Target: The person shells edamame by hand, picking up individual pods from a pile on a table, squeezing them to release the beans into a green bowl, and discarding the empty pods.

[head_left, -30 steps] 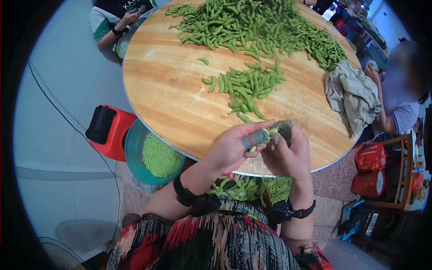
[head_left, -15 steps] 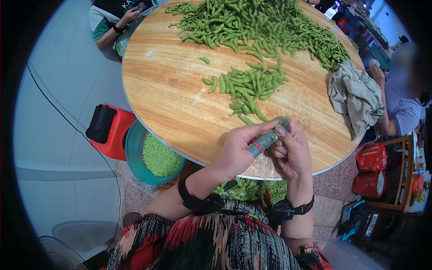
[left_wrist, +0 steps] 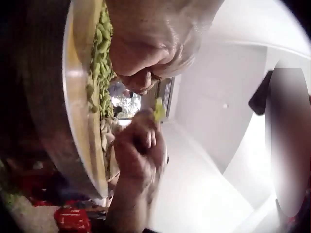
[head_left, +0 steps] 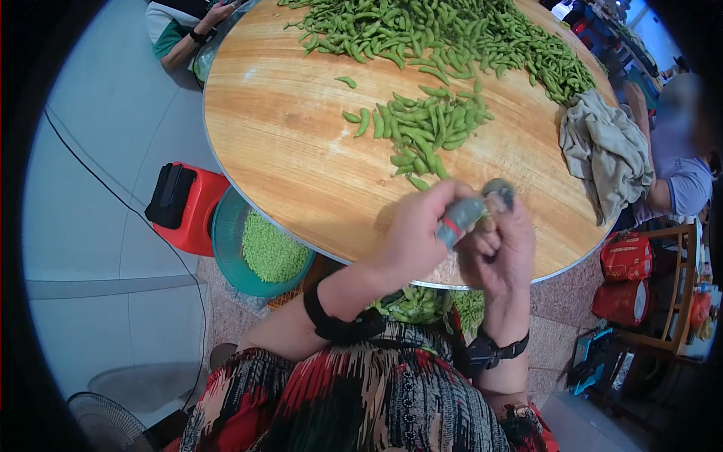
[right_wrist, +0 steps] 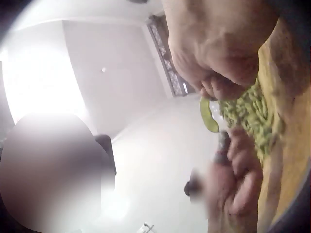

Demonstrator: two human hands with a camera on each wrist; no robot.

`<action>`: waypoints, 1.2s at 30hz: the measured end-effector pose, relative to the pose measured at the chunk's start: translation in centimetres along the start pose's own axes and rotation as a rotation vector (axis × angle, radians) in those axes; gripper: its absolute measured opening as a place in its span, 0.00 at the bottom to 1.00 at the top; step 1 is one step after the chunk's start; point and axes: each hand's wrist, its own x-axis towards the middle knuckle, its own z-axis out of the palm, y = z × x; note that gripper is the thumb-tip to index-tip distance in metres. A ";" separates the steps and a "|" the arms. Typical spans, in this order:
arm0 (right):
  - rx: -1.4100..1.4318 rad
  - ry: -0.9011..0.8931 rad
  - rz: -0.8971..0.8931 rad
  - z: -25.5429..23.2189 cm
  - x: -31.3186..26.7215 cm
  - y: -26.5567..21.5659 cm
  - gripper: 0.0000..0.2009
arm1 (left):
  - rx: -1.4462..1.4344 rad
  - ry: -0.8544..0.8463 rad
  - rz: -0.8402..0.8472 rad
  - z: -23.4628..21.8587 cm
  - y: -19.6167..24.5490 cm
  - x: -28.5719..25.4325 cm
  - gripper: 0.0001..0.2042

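A green pod [right_wrist: 210, 115] is pinched by the right hand [right_wrist: 218, 53], whose fingertips cover its upper end in the right wrist view. The left hand [right_wrist: 235, 182] is just below, fingers bent and its wrapped thumb close to the pod's lower end; what its fingers enclose is hidden. In the head view the left hand [head_left: 418, 230] and right hand [head_left: 506, 245] meet above the table's near edge, blurred. Both thumbs have dark covers, the left with a red band. Loose pods [head_left: 429, 124] lie beyond the hands.
A large pod heap [head_left: 444, 34] covers the far side of the round table [head_left: 279, 143]. A grey cloth [head_left: 602, 147] lies at its right edge. Below left are a teal basin [head_left: 226, 260] of shelled beans and a red container [head_left: 205, 207]. People sit at both sides.
The left hand has moved slightly right and up, its thumb still beside the right hand's. The head view has shifted, so the table's contents appear a little farther right and up.
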 end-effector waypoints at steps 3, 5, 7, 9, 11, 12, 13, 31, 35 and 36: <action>-0.405 0.202 -0.254 -1.4 -1.7 -2.8 0.09 | -0.374 -0.013 -0.331 -2.7 0.2 1.0 0.09; -0.674 0.166 -0.437 -0.9 -4.8 -3.6 0.16 | -0.625 -0.005 -0.388 -4.0 0.4 1.6 0.09; -0.704 -0.179 -0.308 -3.0 -4.9 -5.6 0.16 | -0.184 -0.047 -0.404 -4.2 0.8 1.6 0.07; -0.780 -0.333 -0.183 -2.4 -5.6 -5.9 0.14 | 0.024 -0.102 -0.312 -3.3 0.7 1.3 0.07; -0.925 -0.199 -0.172 -2.0 -4.9 -5.4 0.13 | 0.237 -0.159 -0.206 -1.9 0.4 1.9 0.07; -1.064 -0.057 -0.153 -2.1 -4.5 -5.2 0.11 | 0.410 -0.147 -0.003 -0.9 0.1 2.3 0.08; -1.055 -0.062 -0.153 -2.4 -4.2 -5.1 0.09 | 0.577 -0.130 0.198 -0.1 -0.3 2.5 0.09; -2.020 -0.204 -0.396 1.4 -1.7 0.4 0.11 | -0.746 -0.098 -0.229 -10.1 3.0 -2.2 0.12; -1.787 -0.667 -0.014 0.8 -2.9 -3.7 0.11 | -0.498 -0.069 -0.409 -18.2 2.8 -9.6 0.11; -1.788 -0.670 -0.012 1.0 -2.5 -3.2 0.11 | -0.338 -0.080 -0.540 -19.8 2.2 -11.3 0.14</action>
